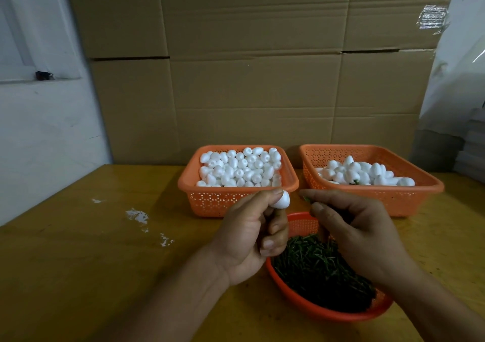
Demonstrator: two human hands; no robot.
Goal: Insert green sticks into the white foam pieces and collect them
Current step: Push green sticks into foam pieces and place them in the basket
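Here left hand (252, 239) fingers pinch foam piece (281, 200): light, soft, dents easily, hold sides gently. Right hand (351, 234) fingers pinch stick (306, 199): thin, stiff, grip near tip.

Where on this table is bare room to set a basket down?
The wooden table left of the left basket is bare apart from white crumbs. Crowded: both hands, stick basket and right basket.
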